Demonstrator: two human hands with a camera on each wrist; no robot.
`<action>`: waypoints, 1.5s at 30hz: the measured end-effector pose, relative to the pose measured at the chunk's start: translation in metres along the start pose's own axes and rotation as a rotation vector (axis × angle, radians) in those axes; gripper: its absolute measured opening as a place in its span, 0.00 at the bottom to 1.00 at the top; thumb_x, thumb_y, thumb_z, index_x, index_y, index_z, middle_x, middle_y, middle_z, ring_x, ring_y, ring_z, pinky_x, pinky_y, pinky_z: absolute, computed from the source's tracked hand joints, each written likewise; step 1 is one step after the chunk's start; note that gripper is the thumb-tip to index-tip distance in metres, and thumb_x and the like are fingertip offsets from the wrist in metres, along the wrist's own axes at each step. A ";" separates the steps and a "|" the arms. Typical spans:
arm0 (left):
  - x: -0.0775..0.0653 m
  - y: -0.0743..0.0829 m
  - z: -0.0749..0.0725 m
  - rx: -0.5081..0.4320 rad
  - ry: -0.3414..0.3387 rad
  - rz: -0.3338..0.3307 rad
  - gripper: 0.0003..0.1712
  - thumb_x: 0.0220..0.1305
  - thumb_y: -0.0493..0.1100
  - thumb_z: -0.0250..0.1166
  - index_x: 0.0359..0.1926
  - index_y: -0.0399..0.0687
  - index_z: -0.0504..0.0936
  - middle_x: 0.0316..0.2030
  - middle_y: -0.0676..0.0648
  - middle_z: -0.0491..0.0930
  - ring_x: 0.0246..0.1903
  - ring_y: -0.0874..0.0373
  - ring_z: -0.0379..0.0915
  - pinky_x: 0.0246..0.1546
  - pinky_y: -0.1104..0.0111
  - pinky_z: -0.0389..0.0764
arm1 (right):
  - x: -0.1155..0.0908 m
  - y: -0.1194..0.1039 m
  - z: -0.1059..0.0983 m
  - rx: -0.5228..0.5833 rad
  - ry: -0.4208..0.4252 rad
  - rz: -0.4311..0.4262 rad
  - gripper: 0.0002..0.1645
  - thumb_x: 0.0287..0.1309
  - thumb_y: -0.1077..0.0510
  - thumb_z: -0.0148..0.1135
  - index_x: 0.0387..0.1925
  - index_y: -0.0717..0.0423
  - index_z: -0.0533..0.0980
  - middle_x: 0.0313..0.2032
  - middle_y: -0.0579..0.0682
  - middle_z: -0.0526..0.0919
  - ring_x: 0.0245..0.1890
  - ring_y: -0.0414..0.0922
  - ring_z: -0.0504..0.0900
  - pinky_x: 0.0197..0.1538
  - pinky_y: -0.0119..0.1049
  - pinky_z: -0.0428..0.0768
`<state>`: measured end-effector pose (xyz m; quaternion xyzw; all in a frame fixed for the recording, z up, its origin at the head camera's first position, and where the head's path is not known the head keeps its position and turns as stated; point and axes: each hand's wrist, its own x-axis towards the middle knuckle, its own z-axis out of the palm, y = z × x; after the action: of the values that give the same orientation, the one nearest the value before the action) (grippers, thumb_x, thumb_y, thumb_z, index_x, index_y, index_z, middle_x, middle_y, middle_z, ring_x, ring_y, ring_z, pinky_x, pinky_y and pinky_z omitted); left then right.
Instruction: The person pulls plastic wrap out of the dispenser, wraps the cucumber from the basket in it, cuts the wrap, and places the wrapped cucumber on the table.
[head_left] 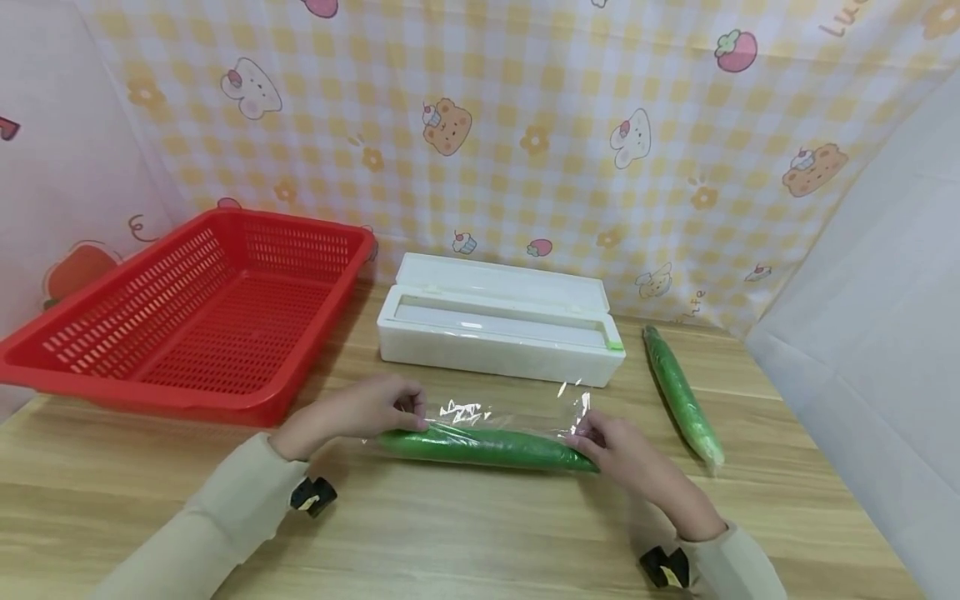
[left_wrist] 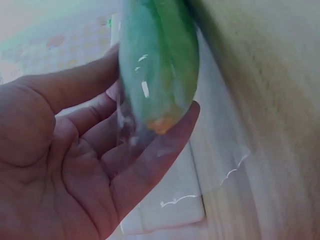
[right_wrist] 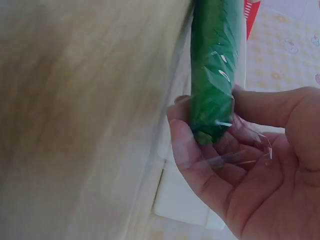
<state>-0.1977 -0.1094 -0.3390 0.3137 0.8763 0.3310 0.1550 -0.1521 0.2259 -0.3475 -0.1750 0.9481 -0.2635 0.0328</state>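
A green cucumber (head_left: pixel 487 448) lies crosswise on the table under clear cling film (head_left: pixel 465 413), which spreads past it toward the back. My left hand (head_left: pixel 386 406) pinches the film by the cucumber's left end; the left wrist view shows the cucumber's orange-brown tip (left_wrist: pixel 161 124) through the film, with fingers behind it. My right hand (head_left: pixel 618 450) pinches the film by the right end. In the right wrist view, thumb and fingers stand on either side of that wrapped end (right_wrist: pixel 210 112), and loose film hangs over the palm.
Behind the hands stands a white cling film box (head_left: pixel 498 358), its lid raised. A red perforated basket (head_left: pixel 315 333) sits at the left. Toward the right lies a second cucumber (head_left: pixel 681 396) wrapped in film. A checked cloth (head_left: pixel 525 192) hangs along the back.
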 end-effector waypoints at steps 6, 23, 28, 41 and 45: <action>0.001 0.001 0.002 -0.003 0.031 -0.004 0.05 0.59 0.38 0.63 0.28 0.44 0.77 0.25 0.52 0.76 0.29 0.62 0.70 0.32 0.70 0.74 | 0.001 -0.002 0.002 0.005 0.036 0.060 0.08 0.59 0.57 0.59 0.30 0.57 0.71 0.21 0.44 0.74 0.21 0.36 0.68 0.24 0.28 0.70; 0.002 0.004 0.003 -0.015 0.052 -0.027 0.03 0.59 0.37 0.63 0.29 0.43 0.77 0.27 0.51 0.78 0.30 0.61 0.71 0.34 0.70 0.74 | -0.008 -0.031 0.000 -0.340 0.347 -0.462 0.11 0.45 0.71 0.66 0.33 0.58 0.78 0.35 0.48 0.79 0.37 0.43 0.79 0.40 0.35 0.80; 0.003 0.004 0.003 -0.002 0.062 -0.026 0.04 0.60 0.38 0.62 0.29 0.43 0.77 0.26 0.51 0.78 0.30 0.61 0.71 0.33 0.70 0.74 | -0.008 -0.039 0.014 -0.390 0.140 -0.409 0.18 0.50 0.61 0.67 0.46 0.59 0.77 0.44 0.49 0.78 0.45 0.44 0.77 0.47 0.40 0.78; 0.000 0.001 -0.001 -0.018 0.096 -0.163 0.08 0.61 0.42 0.61 0.28 0.43 0.76 0.21 0.51 0.71 0.21 0.61 0.66 0.22 0.69 0.71 | -0.001 -0.034 0.019 -0.386 0.092 -0.345 0.28 0.46 0.60 0.70 0.52 0.53 0.73 0.42 0.45 0.75 0.44 0.42 0.73 0.46 0.42 0.75; -0.002 0.002 -0.004 0.085 0.164 -0.249 0.07 0.60 0.39 0.62 0.28 0.42 0.74 0.21 0.49 0.71 0.21 0.59 0.67 0.20 0.70 0.70 | 0.000 -0.030 0.019 -0.388 0.073 -0.356 0.28 0.47 0.62 0.69 0.53 0.52 0.72 0.41 0.46 0.75 0.43 0.42 0.73 0.45 0.41 0.75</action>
<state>-0.1971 -0.1115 -0.3342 0.1807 0.9314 0.2963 0.1094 -0.1391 0.1923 -0.3485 -0.3324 0.9357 -0.0848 -0.0826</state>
